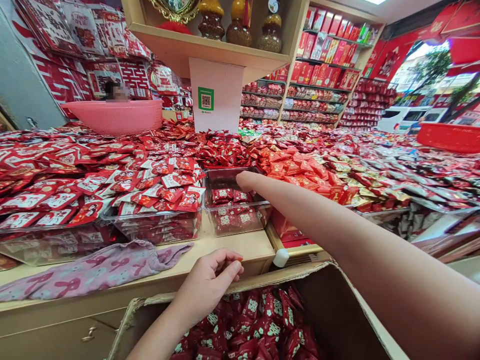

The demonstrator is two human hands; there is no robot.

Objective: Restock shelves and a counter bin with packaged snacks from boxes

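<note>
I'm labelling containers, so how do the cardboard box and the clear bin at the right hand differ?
The cardboard box is opaque; the clear bin is see-through. The box looks larger, the bin smaller. The box is nearer the camera; the bin sits on the counter. Both hold red packets.

The right hand (246, 181) is positioned over the clear bin (222, 177), toward its rear right corner, fingertips obscured. Red packets (222, 195) lie in the bin, near the front edge of the counter (245, 245). The left hand (210, 277), fingers curled, is located at the carton's (350, 305) counter-side edge. A patterned cloth (116, 270) lies along the counter's front edge, leftward.
</note>
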